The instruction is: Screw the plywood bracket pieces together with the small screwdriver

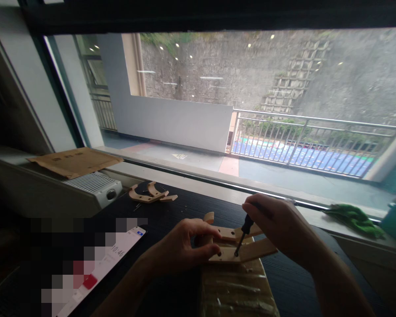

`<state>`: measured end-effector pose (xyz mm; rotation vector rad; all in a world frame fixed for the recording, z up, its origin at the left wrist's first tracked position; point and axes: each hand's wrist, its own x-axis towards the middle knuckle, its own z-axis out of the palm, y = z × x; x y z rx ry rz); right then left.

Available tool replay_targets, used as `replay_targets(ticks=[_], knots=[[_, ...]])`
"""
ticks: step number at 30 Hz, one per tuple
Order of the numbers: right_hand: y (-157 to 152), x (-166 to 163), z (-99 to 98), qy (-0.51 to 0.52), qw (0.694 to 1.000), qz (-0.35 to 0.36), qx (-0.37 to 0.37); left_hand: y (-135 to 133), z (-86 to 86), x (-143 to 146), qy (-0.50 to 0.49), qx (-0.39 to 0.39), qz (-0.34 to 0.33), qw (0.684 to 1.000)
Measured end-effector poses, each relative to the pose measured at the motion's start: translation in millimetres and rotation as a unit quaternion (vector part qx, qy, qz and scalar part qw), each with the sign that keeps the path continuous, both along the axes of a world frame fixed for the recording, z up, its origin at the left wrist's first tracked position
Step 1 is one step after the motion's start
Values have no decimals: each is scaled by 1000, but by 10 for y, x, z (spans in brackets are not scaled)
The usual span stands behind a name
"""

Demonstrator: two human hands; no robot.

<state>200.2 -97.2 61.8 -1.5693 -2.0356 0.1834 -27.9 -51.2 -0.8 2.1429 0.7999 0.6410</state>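
Observation:
My left hand pinches a small wooden assembly of flat plywood pieces, thumb and fingers closed on its left end. My right hand is wrapped round a small screwdriver with a dark handle. The screwdriver's tip rests on the lower wooden piece near a hole. The assembly sits above a plastic-wrapped cardboard packet on the dark table.
Loose curved wooden parts lie further back on the table. A phone with a lit screen lies at the left. A heater unit with cardboard on it stands at the left, a green cloth on the window sill at the right.

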Motion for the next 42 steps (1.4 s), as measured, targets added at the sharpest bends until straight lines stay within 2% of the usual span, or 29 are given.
replay_targets(ticks=[4, 9, 20, 30, 42], knots=[[-48, -25, 11, 32, 998, 26, -39, -2, -14, 7, -14, -6, 1, 1000], [-79, -60, 33, 44, 996, 55, -50, -1, -45, 17, -50, 3, 8, 999], [41, 6, -28, 36, 998, 12, -44, -3, -7, 11, -30, 4, -3, 1000], [-101, -49, 51, 33, 996, 56, -62, -7, 14, 15, -29, -4, -5, 1000], [33, -9, -25, 24, 999, -6, -44, 0, -1, 18, -18, 12, -1, 1000]])
